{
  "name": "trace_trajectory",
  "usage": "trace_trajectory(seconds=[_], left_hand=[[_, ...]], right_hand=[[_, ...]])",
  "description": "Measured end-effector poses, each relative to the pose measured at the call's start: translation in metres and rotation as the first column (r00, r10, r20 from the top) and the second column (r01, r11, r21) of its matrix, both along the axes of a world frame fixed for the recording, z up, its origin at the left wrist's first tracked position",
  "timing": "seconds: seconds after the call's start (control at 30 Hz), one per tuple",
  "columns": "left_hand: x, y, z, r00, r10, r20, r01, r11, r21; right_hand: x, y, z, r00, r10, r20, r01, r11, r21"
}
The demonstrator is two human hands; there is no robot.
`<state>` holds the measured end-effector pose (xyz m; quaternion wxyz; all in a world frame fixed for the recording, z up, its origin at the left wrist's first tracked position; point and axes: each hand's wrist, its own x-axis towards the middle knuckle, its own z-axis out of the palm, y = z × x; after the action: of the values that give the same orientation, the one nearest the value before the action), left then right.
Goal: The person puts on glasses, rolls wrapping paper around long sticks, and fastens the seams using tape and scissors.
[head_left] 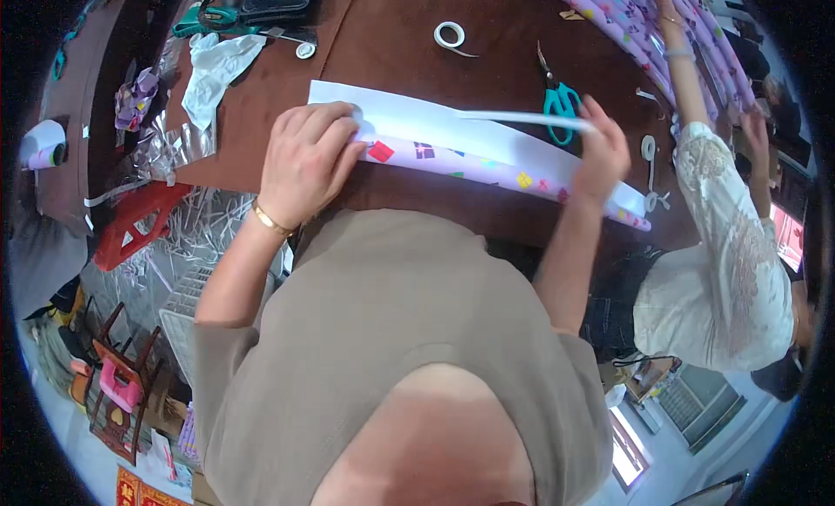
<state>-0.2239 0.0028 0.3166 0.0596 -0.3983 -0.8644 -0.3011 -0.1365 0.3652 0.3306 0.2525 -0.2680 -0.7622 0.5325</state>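
A wrapping paper roll (452, 165), white inside with colourful gift prints outside, lies partly rolled across the table in front of me. My left hand (309, 158) is closed on the left part of the roll, fingers bent over its edge. Above the right part of the roll is my right hand (600, 154), slightly blurred, with a thin white strip (522, 118) pinched in its fingers. The strip runs leftward to the paper's white far edge. Just beyond the paper lie teal-handled scissors (561, 110), partly behind the strip.
A white tape roll (450, 36) lies on the brown table (391, 36). White cloth gloves (213, 71) and a black case (277, 1) are at the far left. At right, a co-worker's arm (687, 80) reaches over several patterned paper rolls (609, 27). Shredded strips (204, 227) fill the floor area left.
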Motion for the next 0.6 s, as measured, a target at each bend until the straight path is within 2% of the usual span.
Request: trace_trajectory(seconds=[0.03, 0.1, 0.17, 0.2, 0.23, 0.27, 0.3, 0.33, 0.37, 0.4, 0.43, 0.5, 0.53, 0.57, 0.6], left_hand=[[-0.001, -0.003, 0.003, 1.0, 0.003, -0.012, -0.004, 1.0, -0.029], [-0.001, -0.005, 0.007, 1.0, -0.002, -0.017, 0.001, 0.999, -0.044], [0.0, -0.005, 0.013, 1.0, 0.012, -0.019, -0.014, 0.995, -0.095], [-0.001, -0.004, 0.014, 1.0, 0.009, -0.018, -0.011, 0.995, -0.1], [-0.002, -0.002, 0.015, 1.0, 0.024, -0.019, -0.026, 0.992, -0.122], [-0.004, 0.001, 0.016, 0.999, 0.04, -0.022, -0.043, 0.989, -0.143], [-0.006, 0.002, 0.017, 0.999, 0.037, -0.023, -0.04, 0.988, -0.146], [-0.008, 0.003, 0.017, 0.999, 0.047, -0.006, -0.047, 0.988, -0.148], [-0.01, 0.004, 0.017, 0.998, 0.059, 0.012, -0.056, 0.987, -0.149], [-0.009, 0.004, 0.016, 0.998, 0.058, 0.01, -0.055, 0.987, -0.153], [-0.009, 0.004, 0.016, 0.998, 0.06, 0.008, -0.058, 0.985, -0.165], [-0.008, 0.005, 0.014, 0.998, 0.067, 0.004, -0.065, 0.981, -0.182], [-0.01, 0.006, 0.013, 0.997, 0.072, 0.007, -0.069, 0.978, -0.196], [-0.011, 0.008, 0.012, 0.997, 0.08, 0.008, -0.077, 0.975, -0.207], [-0.011, 0.011, 0.015, 0.996, 0.092, 0.009, -0.088, 0.975, -0.204]], right_hand=[[0.025, 0.024, 0.002, 0.983, -0.173, -0.054, 0.151, 0.947, -0.285], [0.083, 0.076, 0.003, 0.897, -0.424, -0.122, 0.244, 0.707, -0.664], [0.129, 0.098, 0.002, 0.777, -0.594, -0.209, 0.247, 0.592, -0.767], [0.15, 0.107, 0.002, 0.776, -0.597, -0.204, 0.25, 0.588, -0.769], [0.17, 0.114, 0.001, 0.87, -0.43, -0.24, 0.034, 0.539, -0.842], [0.184, 0.115, 0.003, 0.92, -0.25, -0.302, -0.172, 0.436, -0.883], [0.191, 0.11, 0.007, 0.919, -0.254, -0.303, -0.172, 0.434, -0.884], [0.195, 0.102, 0.014, 0.984, -0.119, -0.132, -0.068, 0.433, -0.899], [0.198, 0.096, 0.022, 0.999, 0.02, 0.048, 0.034, 0.446, -0.895], [0.208, 0.09, 0.028, 0.967, 0.168, 0.194, 0.054, 0.605, -0.795], [0.208, 0.084, 0.035, 0.753, 0.256, 0.606, 0.097, 0.867, -0.488], [0.199, 0.07, 0.043, 0.277, 0.357, 0.892, -0.003, 0.929, -0.371], [0.199, 0.067, 0.043, 0.272, 0.362, 0.892, -0.003, 0.927, -0.375], [0.197, 0.067, 0.043, 0.176, 0.182, 0.967, -0.232, 0.963, -0.139], [0.195, 0.068, 0.043, 0.132, -0.027, 0.991, -0.464, 0.882, 0.086]])
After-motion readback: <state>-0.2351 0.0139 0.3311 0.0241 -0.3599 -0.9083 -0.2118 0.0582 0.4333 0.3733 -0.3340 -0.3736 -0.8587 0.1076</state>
